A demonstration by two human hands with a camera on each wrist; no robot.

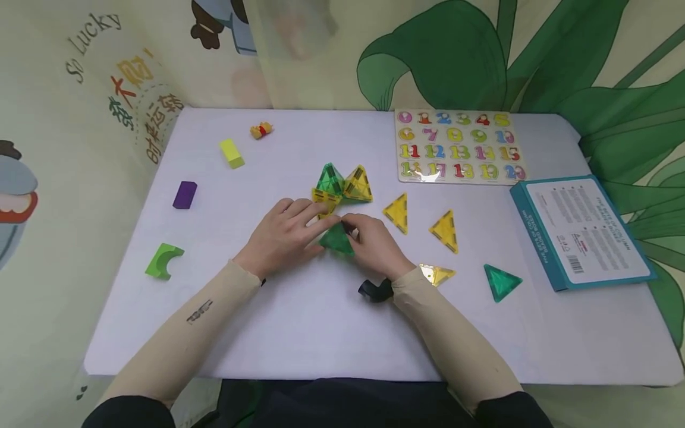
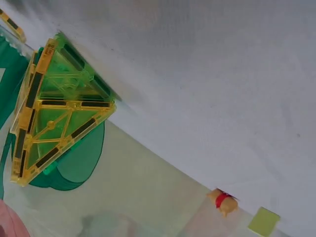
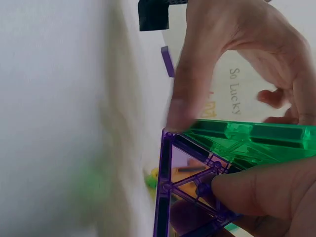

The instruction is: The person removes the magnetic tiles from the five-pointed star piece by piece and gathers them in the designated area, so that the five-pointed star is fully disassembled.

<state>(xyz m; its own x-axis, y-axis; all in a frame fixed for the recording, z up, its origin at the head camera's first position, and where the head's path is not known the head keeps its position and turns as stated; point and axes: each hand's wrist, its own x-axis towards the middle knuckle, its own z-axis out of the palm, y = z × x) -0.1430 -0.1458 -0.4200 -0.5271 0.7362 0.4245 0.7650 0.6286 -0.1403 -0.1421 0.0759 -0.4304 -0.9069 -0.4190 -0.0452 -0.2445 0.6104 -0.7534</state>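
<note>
head view: both hands meet at the middle of the white surface [image 1: 321, 333]. the left hand [image 1: 283, 235] lies with fingers bent over a green triangle tile [image 1: 336, 239], and the right hand [image 1: 374, 244] pinches the same tile from its other side, thumb and fingers closed on the tile's edges. right wrist view shows this grip up close: fingers [image 3: 256, 190] curl round a green tile [image 3: 247, 140] joined along an edge to a purple-framed tile [image 3: 185, 192], the pair standing tilted off the surface.

just beyond the fingertips of both hands stands a small built cluster of green and yellow tiles [image 1: 342, 184], shaped like little pyramids; in the left wrist view it shows as a yellow-framed pyramid [image 2: 59, 108] resting on the surface. to the outer side of the right hand lie two loose yellow triangles [image 1: 397, 212] [image 1: 445, 230], with another yellow tile [image 1: 436, 274] and a green triangle [image 1: 502, 282] nearer the right wrist. a small black piece [image 1: 374, 290] sits just beside that wrist.

well beyond the right hand is a number puzzle board [image 1: 460, 145], and further out a teal-edged box [image 1: 580, 232]. well apart on the left hand's outer side are a purple block [image 1: 185, 195], a yellow block [image 1: 232, 153], a green arch block [image 1: 163, 260] and a small toy figure [image 1: 261, 129].
</note>
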